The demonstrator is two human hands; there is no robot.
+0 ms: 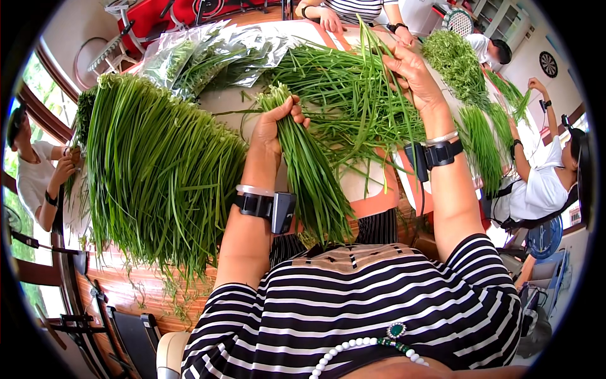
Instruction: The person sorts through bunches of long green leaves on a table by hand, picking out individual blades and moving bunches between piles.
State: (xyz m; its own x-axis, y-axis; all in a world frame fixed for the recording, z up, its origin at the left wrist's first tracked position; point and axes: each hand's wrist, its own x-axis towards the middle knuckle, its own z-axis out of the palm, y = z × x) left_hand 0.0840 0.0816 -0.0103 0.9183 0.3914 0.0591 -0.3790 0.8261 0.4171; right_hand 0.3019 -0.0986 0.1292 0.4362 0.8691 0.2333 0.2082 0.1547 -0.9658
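Observation:
My left hand grips a thick bundle of garlic chives just below its pale cut ends. The green leaves of that bundle hang down towards my striped shirt. Raised above the table, my right hand pinches a few loose chive leaves between thumb and fingers. Beneath it spreads a tangled heap of loose chives. To the left of my left hand stands a large stack of aligned chives, pale ends up and leaf tips drooping over the table edge.
Clear plastic bags lie behind the stack with chives in them. More chives line the table's right side. One person's hands rest across the table; others work left and right. Leaf scraps litter the wooden floor.

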